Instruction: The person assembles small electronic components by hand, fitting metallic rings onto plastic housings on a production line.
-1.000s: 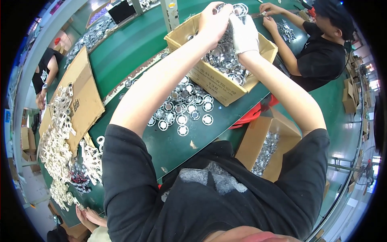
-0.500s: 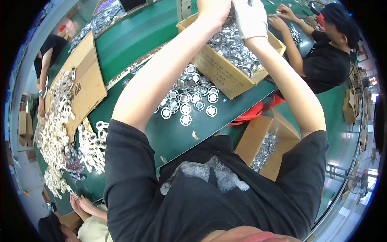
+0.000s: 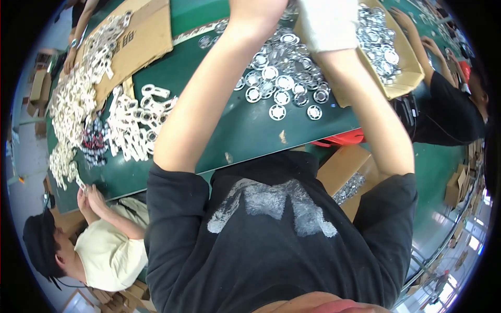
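Both my arms reach up to the top edge of the view, where my fingers are cut off. My left hand (image 3: 259, 11) is bare and sits at the far side of a pile of round silver spoked metal parts (image 3: 284, 82) on the green table. On my right hand (image 3: 330, 25) is a white glove; this hand is between the pile and a cardboard box (image 3: 412, 78) holding more shiny round parts. Whether either hand holds anything is hidden.
White long-shaped parts (image 3: 130, 122) heap up at the left, some on a flattened cardboard sheet (image 3: 148, 39). Another open carton (image 3: 334, 169) with small silver parts is by the table's front edge. A person in a cream shirt (image 3: 112, 250) works at lower left; another in black (image 3: 449, 115) at right.
My hands have come from over the cardboard box to its left side, over the table. More round silver parts now show in the pile. The whole view has shifted too.
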Action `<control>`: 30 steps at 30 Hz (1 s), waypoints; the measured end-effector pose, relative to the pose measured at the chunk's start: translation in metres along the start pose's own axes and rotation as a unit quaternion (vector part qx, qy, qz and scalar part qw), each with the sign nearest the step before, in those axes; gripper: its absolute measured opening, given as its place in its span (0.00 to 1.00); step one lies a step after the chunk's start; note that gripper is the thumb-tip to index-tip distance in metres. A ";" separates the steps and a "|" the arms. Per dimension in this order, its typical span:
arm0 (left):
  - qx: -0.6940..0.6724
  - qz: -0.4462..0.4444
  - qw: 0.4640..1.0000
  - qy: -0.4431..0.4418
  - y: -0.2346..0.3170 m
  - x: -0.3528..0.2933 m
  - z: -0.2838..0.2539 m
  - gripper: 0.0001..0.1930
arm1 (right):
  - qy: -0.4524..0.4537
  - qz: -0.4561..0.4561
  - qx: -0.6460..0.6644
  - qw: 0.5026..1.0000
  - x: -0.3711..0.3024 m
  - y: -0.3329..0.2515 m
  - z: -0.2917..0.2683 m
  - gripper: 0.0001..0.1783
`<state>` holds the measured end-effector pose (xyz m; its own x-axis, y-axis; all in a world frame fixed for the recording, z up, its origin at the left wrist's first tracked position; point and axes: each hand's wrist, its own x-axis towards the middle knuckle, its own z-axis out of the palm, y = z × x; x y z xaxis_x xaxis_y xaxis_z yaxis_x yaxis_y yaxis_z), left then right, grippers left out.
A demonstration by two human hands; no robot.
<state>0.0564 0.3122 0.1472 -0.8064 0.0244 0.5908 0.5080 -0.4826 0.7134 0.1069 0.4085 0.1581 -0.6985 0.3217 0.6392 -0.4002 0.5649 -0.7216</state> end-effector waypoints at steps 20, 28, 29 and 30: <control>0.228 -0.015 0.959 0.169 -0.054 -0.170 -0.132 0.13 | -0.090 0.048 0.115 0.988 -0.181 0.075 0.110 0.29; 0.303 0.021 0.943 0.137 -0.058 -0.179 -0.137 0.15 | -0.080 -0.057 0.015 0.995 -0.176 0.071 0.095 0.30; 0.313 0.016 0.940 0.133 -0.063 -0.180 -0.142 0.18 | -0.068 -0.063 -0.001 0.996 -0.174 0.073 0.095 0.27; 0.288 0.019 0.947 0.140 -0.049 -0.169 -0.126 0.14 | -0.056 -0.067 -0.018 0.996 -0.171 0.075 0.095 0.23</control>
<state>0.1294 0.2220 -0.0350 -0.7919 -0.2548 0.5549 0.5545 0.0802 0.8283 0.1401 0.3242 -0.0303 -0.7033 0.1563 0.6935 -0.4738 0.6242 -0.6212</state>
